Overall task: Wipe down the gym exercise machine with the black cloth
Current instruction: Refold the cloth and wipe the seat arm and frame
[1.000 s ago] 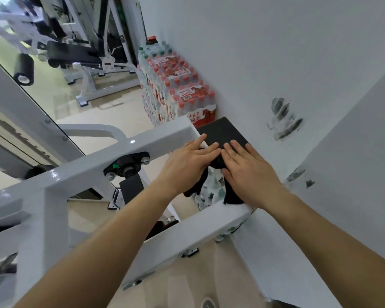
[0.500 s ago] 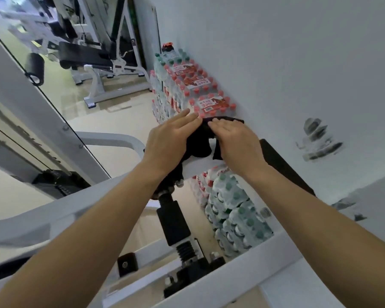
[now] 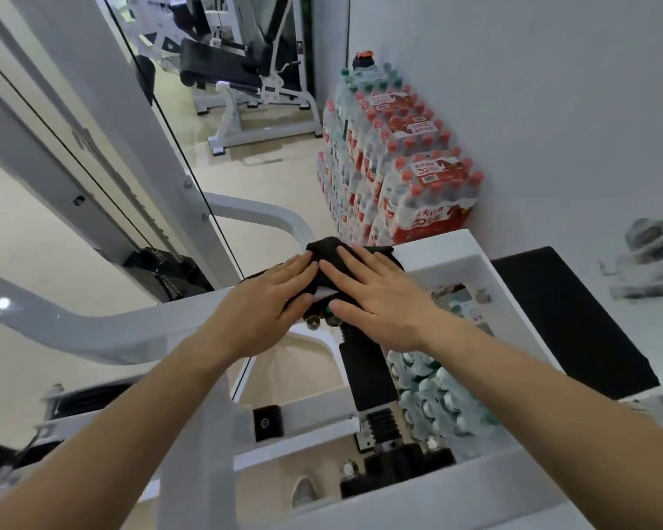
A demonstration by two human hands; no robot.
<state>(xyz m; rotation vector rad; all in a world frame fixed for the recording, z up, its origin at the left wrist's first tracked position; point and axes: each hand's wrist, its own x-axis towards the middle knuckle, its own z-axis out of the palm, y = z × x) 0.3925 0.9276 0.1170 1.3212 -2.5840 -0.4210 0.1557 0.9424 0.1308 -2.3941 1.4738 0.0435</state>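
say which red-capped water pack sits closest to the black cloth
The front pack, with the red label just behind the white frame; the other red-capped packs stand farther back along the wall from the black cloth.

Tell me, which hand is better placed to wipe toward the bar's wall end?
Likely the right hand: it presses the black cloth on the side nearer the wall end of the white bar; the left hand lies farther off.

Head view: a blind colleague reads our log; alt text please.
A person's left hand and right hand press a black cloth onto a white gym machine frame; packs of bottled water are stacked by the wall.
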